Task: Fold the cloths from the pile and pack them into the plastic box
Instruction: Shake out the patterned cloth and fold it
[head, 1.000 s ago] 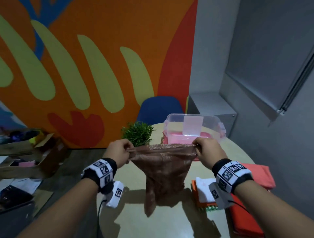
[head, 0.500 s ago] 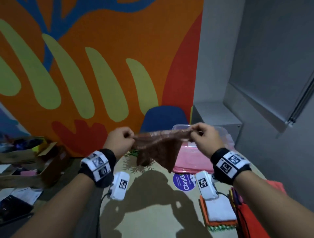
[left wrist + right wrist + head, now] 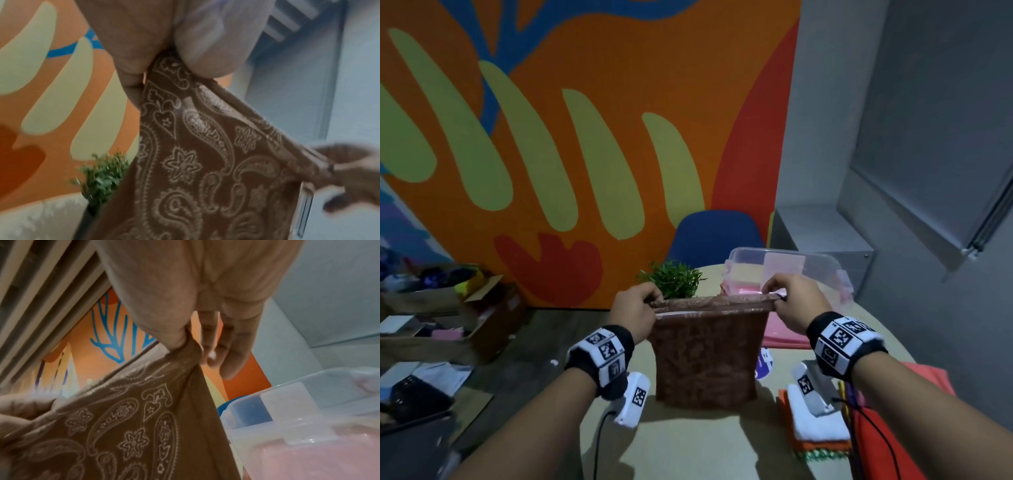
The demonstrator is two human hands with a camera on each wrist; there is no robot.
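A brown paisley cloth [image 3: 705, 356] hangs flat and stretched in the air over the round table [image 3: 688, 445]. My left hand [image 3: 635, 310] pinches its upper left corner, my right hand [image 3: 789, 301] its upper right corner. The left wrist view shows the brown cloth [image 3: 205, 146] caught between thumb and fingers [image 3: 131, 53]. In the right wrist view the thumb and forefinger nip the cloth [image 3: 144, 426] and the other fingers [image 3: 228, 344] hang loose. The clear plastic box [image 3: 787, 270] stands behind the right hand with pink cloth inside; its wall [image 3: 287, 404] shows close by.
A small green plant [image 3: 674, 279] stands behind the cloth. Folded white and orange cloths [image 3: 818, 431] and a red pile [image 3: 887, 428] lie at the table's right. A pink lid [image 3: 784, 332] lies under the box. A blue chair [image 3: 714, 236] is behind the table, cardboard boxes [image 3: 448, 308] on the floor left.
The cloth was bunched into a hanging point and lifted high half a second ago; now it has dropped open into a flat rectangle, with my hands lower and farther apart.
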